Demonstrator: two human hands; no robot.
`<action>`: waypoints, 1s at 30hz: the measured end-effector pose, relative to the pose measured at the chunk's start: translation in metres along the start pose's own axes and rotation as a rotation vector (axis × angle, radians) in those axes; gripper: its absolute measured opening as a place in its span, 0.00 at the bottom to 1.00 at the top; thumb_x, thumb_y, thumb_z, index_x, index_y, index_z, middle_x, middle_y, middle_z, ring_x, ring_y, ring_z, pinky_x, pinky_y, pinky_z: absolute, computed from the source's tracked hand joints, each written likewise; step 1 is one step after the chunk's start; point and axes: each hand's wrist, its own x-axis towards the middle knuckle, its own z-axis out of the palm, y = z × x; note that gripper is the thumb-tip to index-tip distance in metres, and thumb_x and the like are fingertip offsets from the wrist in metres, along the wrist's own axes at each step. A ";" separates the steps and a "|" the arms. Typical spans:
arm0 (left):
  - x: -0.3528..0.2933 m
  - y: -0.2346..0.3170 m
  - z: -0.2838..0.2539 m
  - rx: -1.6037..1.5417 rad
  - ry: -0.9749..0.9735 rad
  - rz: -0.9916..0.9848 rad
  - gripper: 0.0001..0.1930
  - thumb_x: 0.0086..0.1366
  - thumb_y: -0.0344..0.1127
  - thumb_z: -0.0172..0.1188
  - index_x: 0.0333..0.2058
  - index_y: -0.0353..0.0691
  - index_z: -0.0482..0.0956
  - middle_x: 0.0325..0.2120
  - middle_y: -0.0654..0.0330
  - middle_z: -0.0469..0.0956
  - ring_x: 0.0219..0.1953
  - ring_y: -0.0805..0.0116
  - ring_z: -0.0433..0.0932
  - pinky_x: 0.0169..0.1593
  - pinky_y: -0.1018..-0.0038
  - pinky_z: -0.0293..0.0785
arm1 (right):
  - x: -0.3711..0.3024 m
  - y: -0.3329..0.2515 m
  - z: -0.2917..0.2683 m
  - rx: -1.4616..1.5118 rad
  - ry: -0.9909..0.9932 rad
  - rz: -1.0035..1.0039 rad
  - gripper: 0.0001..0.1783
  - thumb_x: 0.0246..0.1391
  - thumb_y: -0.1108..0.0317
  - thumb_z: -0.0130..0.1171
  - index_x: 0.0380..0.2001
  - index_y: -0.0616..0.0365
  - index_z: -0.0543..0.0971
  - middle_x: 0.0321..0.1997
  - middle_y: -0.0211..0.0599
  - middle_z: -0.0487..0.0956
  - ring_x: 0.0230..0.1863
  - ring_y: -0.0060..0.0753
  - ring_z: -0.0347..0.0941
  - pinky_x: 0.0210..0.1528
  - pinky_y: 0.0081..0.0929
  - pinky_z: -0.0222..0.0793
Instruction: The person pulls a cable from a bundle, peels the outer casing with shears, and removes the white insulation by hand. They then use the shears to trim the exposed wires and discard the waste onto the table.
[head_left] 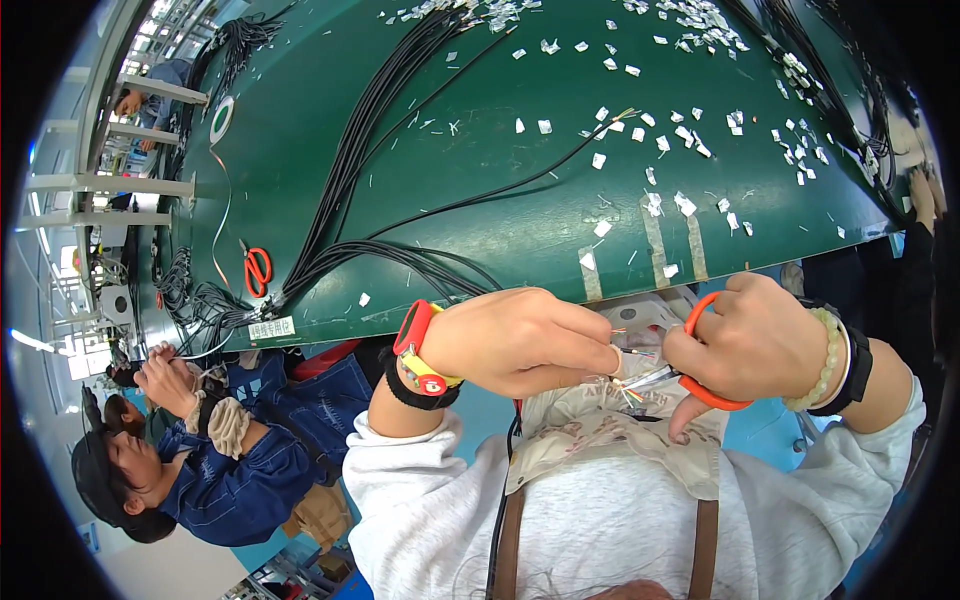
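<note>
My left hand (530,340) is closed round cable ends, its fingers pointing right. Fine coloured wires (630,394) fan out past its fingertips. In my right hand (750,340) is a pair of scissors (714,397), gripped by the orange handles. The blades point left and lie right at the coloured wires; whether they touch them I cannot tell. Both hands are close together above my lap, just this side of the table's front edge. A black cable (497,530) hangs below my left hand.
Black cables (345,160) run in a long bundle over the green table (480,150). White scraps (685,205) litter its right side. A second pair of orange-handled scissors (257,272) and a tape roll (222,118) lie left. A co-worker (270,490) in denim sits at my left.
</note>
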 end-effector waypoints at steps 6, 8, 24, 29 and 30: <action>-0.004 -0.002 0.000 -0.014 -0.007 -0.003 0.10 0.49 0.21 0.56 0.34 0.32 0.76 0.22 0.57 0.69 0.17 0.63 0.69 0.18 0.73 0.64 | 0.001 -0.003 -0.001 0.005 -0.032 0.032 0.32 0.32 0.34 0.50 0.15 0.56 0.61 0.04 0.27 0.57 0.07 0.31 0.61 0.11 0.25 0.56; -0.004 -0.001 0.000 -0.003 -0.023 -0.010 0.10 0.49 0.21 0.55 0.34 0.32 0.76 0.22 0.57 0.69 0.18 0.63 0.69 0.18 0.73 0.64 | 0.000 -0.005 -0.003 -0.002 -0.030 0.033 0.32 0.32 0.34 0.51 0.15 0.56 0.61 0.04 0.26 0.57 0.07 0.30 0.61 0.11 0.24 0.56; -0.003 0.017 0.007 0.046 0.016 -0.210 0.07 0.54 0.25 0.53 0.33 0.31 0.72 0.23 0.55 0.66 0.23 0.58 0.71 0.25 0.69 0.67 | -0.001 -0.024 -0.006 -0.244 -0.137 0.178 0.32 0.31 0.34 0.52 0.16 0.57 0.66 0.04 0.23 0.57 0.07 0.25 0.57 0.15 0.21 0.50; -0.003 0.018 0.006 0.054 0.016 -0.203 0.07 0.54 0.25 0.53 0.33 0.31 0.72 0.23 0.55 0.66 0.23 0.58 0.71 0.25 0.69 0.67 | -0.002 -0.025 -0.005 -0.250 -0.123 0.188 0.32 0.31 0.35 0.53 0.16 0.57 0.67 0.04 0.24 0.58 0.07 0.26 0.59 0.15 0.21 0.53; -0.004 0.018 0.007 0.055 0.017 -0.200 0.07 0.53 0.25 0.53 0.33 0.31 0.72 0.23 0.55 0.66 0.23 0.58 0.71 0.24 0.69 0.67 | -0.002 -0.025 -0.005 -0.218 -0.114 0.190 0.32 0.31 0.35 0.53 0.16 0.58 0.67 0.04 0.25 0.58 0.07 0.27 0.59 0.14 0.22 0.53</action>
